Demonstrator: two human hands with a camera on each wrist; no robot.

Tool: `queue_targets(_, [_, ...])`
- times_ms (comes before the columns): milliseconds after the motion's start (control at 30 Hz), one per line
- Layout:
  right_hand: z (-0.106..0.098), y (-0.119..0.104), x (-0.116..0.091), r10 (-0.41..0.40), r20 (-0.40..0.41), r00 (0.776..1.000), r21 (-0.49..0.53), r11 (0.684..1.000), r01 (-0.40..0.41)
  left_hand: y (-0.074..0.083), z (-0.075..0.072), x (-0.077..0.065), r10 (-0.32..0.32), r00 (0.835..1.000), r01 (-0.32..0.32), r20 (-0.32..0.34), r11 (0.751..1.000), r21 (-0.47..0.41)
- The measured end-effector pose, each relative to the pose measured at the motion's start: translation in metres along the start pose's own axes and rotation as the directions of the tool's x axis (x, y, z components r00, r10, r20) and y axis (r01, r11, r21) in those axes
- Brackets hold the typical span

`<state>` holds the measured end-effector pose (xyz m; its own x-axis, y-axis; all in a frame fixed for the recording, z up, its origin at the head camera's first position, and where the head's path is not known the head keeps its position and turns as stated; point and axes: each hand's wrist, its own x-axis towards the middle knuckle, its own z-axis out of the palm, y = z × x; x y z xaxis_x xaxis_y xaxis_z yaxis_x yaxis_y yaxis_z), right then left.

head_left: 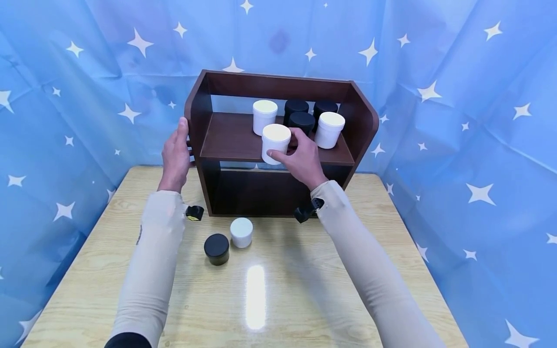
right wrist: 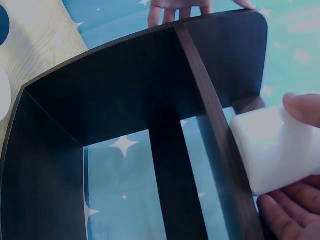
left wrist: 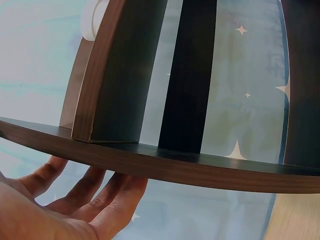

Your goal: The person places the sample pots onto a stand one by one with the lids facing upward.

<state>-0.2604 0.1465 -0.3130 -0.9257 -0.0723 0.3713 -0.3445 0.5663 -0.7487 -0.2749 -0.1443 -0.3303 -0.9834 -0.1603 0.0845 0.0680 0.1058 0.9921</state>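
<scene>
My right hand (head_left: 304, 159) holds a white lidded jar (head_left: 275, 145) upright between thumb and fingers, at the front edge of the upper board of a dark brown two-tier shelf (head_left: 235, 130). In the right wrist view the jar's base (right wrist: 250, 155) is right at that board's edge. My left hand (head_left: 175, 157) rests against the outer left side of the shelf. Its fingers (left wrist: 120, 200) lie extended along the side panel in the left wrist view. On the upper board, another white jar (head_left: 264, 116) stands behind the held one, and a third white jar (head_left: 329, 130) stands at the right.
Several black jars (head_left: 301, 121) cluster between the white ones on the upper board. On the wooden table (head_left: 209, 309), a small white jar (head_left: 241, 232) and a small black jar (head_left: 216, 249) stand in front of the shelf. A blue star-patterned curtain (head_left: 109, 87) surrounds the table.
</scene>
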Motion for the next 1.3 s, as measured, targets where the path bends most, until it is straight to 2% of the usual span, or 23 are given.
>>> queue_targets(667, [0.015,-0.004,0.01,0.028,-0.054,0.998,-0.021,0.999,-0.03,0.002,-0.001,-0.001,0.003,1.0,-0.003,0.02,1.0,0.001])
queue_targets(933, [0.02,-0.006,0.014,0.046,-0.043,0.998,-0.01,0.999,-0.046,0.0,-0.002,0.0,-0.006,1.0,0.006,0.023,1.0,0.006])
queue_targets(1300, [0.028,-0.009,0.021,0.062,-0.065,0.996,-0.081,0.994,-0.067,0.001,-0.001,-0.001,-0.004,1.0,0.004,0.024,1.0,0.006])
